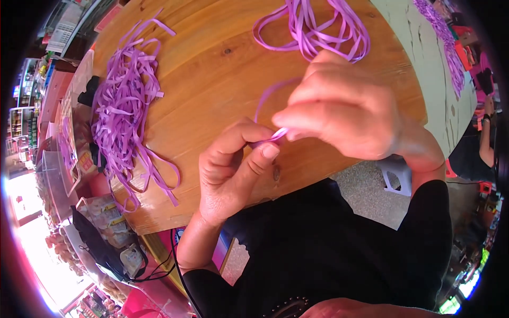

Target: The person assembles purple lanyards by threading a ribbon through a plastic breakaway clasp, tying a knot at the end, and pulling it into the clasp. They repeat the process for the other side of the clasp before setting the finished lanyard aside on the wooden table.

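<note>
A thin purple ribbon [275, 135] is pinched between the thumb and forefinger of my left hand [231, 165], over the near part of the table. My right hand [345, 108] grips the same ribbon just beside the left fingertips, its fingers curled together and slightly blurred. From the pinch a loop of the ribbon arcs away behind my right hand. Beyond my right hand lies a looped bundle of long purple ribbon [334, 40]. On the left of the table sits a tangled heap of purple ribbon pieces [124, 103], some strands trailing toward the near edge.
The round wooden table [207, 74] curves around in front of me. At right a pale, cracked surface [456, 124] carries more purple ribbon [449, 58]. A pale plastic stool [395, 177] stands below the edge. Black bags [101, 254] crowd the left, and another person's arm [486, 138] shows far right.
</note>
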Demonstrator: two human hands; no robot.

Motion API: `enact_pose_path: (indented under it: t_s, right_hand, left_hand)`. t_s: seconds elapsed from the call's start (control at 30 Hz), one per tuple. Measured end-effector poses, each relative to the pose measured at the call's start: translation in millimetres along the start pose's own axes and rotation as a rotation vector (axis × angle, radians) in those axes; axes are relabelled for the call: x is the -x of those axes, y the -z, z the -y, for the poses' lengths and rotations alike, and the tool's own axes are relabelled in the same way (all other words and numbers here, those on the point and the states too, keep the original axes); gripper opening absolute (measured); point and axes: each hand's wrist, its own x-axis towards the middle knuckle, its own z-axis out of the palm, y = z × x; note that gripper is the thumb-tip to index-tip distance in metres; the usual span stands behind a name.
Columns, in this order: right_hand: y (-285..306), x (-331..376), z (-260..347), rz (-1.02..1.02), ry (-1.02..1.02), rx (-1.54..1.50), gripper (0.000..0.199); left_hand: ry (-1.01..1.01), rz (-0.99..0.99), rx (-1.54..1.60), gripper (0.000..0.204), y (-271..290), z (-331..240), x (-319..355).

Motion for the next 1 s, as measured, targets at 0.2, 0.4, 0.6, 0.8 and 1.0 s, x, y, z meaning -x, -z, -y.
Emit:
enact_pose_path:
  t_s: [0.2, 0.4, 0.6, 0.8, 1.0]
  right_hand:
    - [86.9, 29.6, 11.2, -0.234, -0.358, -0.434, 0.026]
    - [156.8, 56.2, -15.0, -0.524, -0.674, -0.413, 0.030]
    - [146.2, 14.3, -104.2, -0.559, -0.731, -0.280, 0.023]
    - [50.5, -35.0, -208.7, -0.188, -0.354, 0.858, 0.030]
    - [-75.5, -116.9, -200.5, -0.045, -0.051, 0.313, 0.025]
  left_hand:
    - [0.248, -0.160, -0.163, 0.013, -0.6, 28.8, -8.1]
    - [-0.008, -0.004, -0.308, 0.043, -5.5, 41.6, -24.3]
    - [-0.154, 0.004, -0.258, 0.050, 5.4, 42.0, -32.6]
    - [-0.246, -0.044, -0.647, 0.028, 9.6, 58.1, -34.9]
    - [-0.405, -0.034, -0.764, 0.030, 5.1, 60.0, -35.0]
